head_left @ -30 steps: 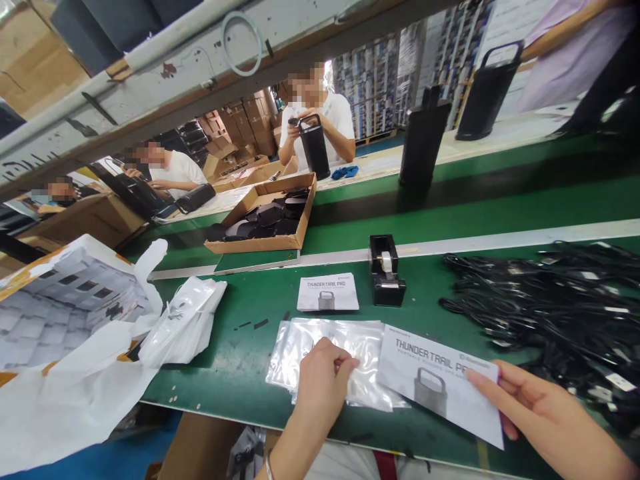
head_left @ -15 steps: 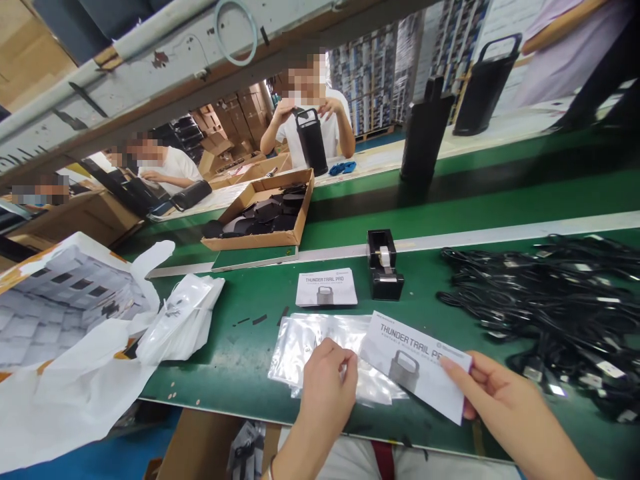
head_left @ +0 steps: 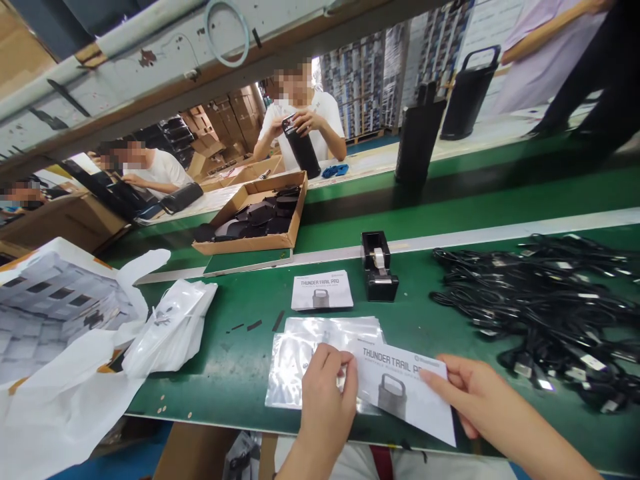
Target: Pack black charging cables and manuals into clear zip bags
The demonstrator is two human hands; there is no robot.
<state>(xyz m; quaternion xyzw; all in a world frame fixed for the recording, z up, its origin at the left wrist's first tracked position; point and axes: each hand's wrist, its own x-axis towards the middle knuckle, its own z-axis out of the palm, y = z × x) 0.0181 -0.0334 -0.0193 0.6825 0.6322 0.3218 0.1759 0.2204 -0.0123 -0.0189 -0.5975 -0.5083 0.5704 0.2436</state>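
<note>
My right hand (head_left: 473, 393) grips a white printed booklet (head_left: 400, 383) by its right end, thumb on top. My left hand (head_left: 327, 393) is closed in a pinch over the clear plastic bags (head_left: 287, 370), its fingertips at the edge of a bag. The booklet's left end lies close beside those fingertips, over the bags; whether it is inside one I cannot tell. Just behind the bags sits a stack of matching booklets (head_left: 323, 293).
A black tape dispenser (head_left: 381, 283) stands behind the bags. Black cables (head_left: 530, 307) are heaped at right. White pouches (head_left: 175, 320) and an open carton (head_left: 55, 300) lie left. Beyond are a cardboard tray (head_left: 245, 247) of black pieces, black speakers (head_left: 420, 140) and several people.
My right hand has brought the booklet left and down, closer to my left hand. My left hand stays pinched over the bags. The person opposite has lowered both hands onto a speaker's top.
</note>
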